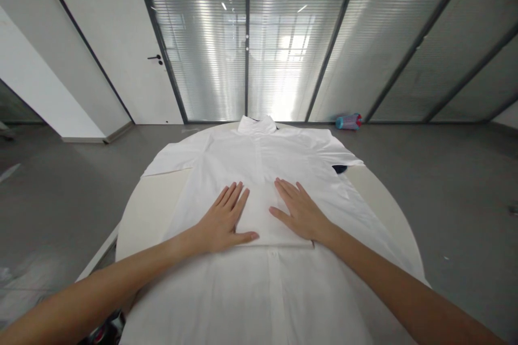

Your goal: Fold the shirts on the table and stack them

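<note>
A white short-sleeved shirt [243, 161] lies spread over a round cream table [149, 205], its collar at the far edge and its sleeves out to both sides. The lower part of the white cloth hangs toward me over the near side. My left hand [226, 218] rests flat on the cloth left of the middle, fingers spread. Right of the middle, my right hand [297, 210] also lies flat with its fingers apart. A straight fold or edge of cloth runs just below both hands. Neither hand holds anything.
Behind the table stand glass panels with blinds [279, 64] and a white door [109, 38]. A blue and red cylindrical object [348, 122] lies on the grey floor [457, 188] by the panels. Something dark is partly visible at the lower left.
</note>
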The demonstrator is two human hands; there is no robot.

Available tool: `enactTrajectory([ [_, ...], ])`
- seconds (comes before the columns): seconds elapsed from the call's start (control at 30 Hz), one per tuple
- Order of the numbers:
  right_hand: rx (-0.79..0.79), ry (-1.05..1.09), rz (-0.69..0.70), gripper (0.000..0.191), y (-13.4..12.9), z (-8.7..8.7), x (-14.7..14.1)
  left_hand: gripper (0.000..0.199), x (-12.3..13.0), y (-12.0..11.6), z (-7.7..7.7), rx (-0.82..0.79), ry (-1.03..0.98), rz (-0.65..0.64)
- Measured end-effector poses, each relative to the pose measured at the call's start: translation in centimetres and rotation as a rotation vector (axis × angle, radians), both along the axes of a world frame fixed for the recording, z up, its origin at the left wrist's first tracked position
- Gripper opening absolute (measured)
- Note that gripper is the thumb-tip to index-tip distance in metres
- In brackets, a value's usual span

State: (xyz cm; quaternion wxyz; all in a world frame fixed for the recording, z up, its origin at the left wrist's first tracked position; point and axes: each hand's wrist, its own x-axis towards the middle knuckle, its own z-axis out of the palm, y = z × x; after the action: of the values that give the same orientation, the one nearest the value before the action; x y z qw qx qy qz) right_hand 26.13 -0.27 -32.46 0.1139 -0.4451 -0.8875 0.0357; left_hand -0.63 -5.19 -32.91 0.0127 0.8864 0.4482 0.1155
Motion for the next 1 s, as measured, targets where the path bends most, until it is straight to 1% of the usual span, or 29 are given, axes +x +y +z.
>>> enactTrajectory([
  [0.17,0.076,0.087,-0.025,0.066,-0.8,1.2,-0.7,0.094,0.1,0.2,1.7,-0.034,0.045,0.019],
  [0.27,0.083,0.128,-0.005,0.061,-1.5,1.5,-1.6,0.086,0.4,0.4,2.3,0.019,0.015,-0.003],
  [0.33,0.059,0.122,0.011,0.064,-1.8,1.2,-2.1,0.088,0.7,0.6,2.1,0.055,-0.019,-0.039],
  [0.47,-0.011,0.056,0.009,0.070,-1.8,0.4,-2.6,0.103,1.2,0.7,0.6,0.048,-0.061,-0.069],
  [0.57,-0.031,0.016,0.007,0.075,-1.6,0.1,-2.6,0.104,1.3,0.6,-0.1,0.029,-0.067,-0.065],
  [0.7,-0.034,0.013,0.011,0.076,-1.6,0.0,-2.7,0.102,1.2,0.5,-0.1,0.020,-0.066,-0.059],
  [0.83,-0.039,0.076,0.024,0.070,-1.4,0.5,-2.2,0.099,1.2,0.6,-0.1,0.030,-0.089,-0.057],
  [0.93,0.008,0.138,-0.010,0.066,-0.8,0.9,-1.6,0.099,1.2,0.7,-0.2,0.023,-0.099,-0.054],
  [1.0,0.012,0.144,-0.044,0.066,-0.4,0.9,-1.2,0.099,1.2,0.7,-0.2,0.021,-0.101,-0.051],
])
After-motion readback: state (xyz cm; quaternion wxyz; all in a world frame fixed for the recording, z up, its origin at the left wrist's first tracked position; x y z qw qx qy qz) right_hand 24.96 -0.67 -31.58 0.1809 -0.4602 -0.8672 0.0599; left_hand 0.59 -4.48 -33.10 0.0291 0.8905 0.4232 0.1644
